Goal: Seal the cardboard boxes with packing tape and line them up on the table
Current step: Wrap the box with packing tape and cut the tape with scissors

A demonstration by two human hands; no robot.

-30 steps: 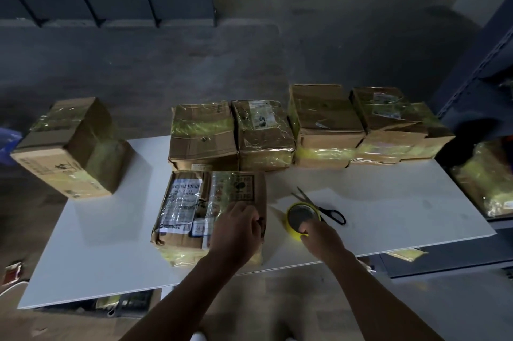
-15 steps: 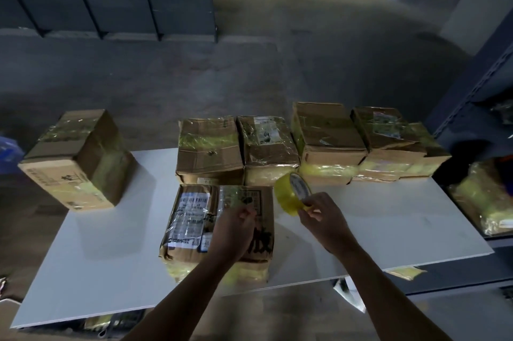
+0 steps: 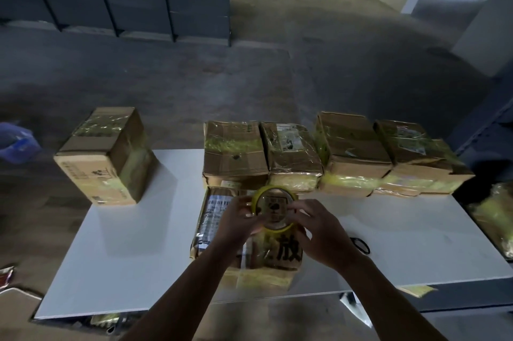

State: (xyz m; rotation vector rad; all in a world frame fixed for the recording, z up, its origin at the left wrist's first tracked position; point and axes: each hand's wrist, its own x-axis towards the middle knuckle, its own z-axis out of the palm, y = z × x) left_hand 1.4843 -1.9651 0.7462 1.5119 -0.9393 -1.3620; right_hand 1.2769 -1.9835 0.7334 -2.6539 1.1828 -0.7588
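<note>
Both my hands hold a yellow roll of packing tape (image 3: 274,209) upright above the near cardboard box (image 3: 213,218), which lies flat on the white table (image 3: 133,257) and bears labels and black print. My left hand (image 3: 236,220) grips the roll's left rim. My right hand (image 3: 316,229) grips its right side, fingers curled over the edge. Several taped boxes stand in a row (image 3: 352,152) along the table's far edge. One more taped box (image 3: 105,154) stands alone at the far left corner.
Black-handled scissors (image 3: 361,245) lie on the table just right of my right wrist. A tape-wrapped parcel (image 3: 491,218) sits on a shelf at the right. A blue bag (image 3: 16,141) lies on the floor at left. Tape scraps hang under the table's front edge.
My right hand lifted the tape roll off the table beside the scissors and carried it left over the near box. My left hand left the box top and took hold of the roll.
</note>
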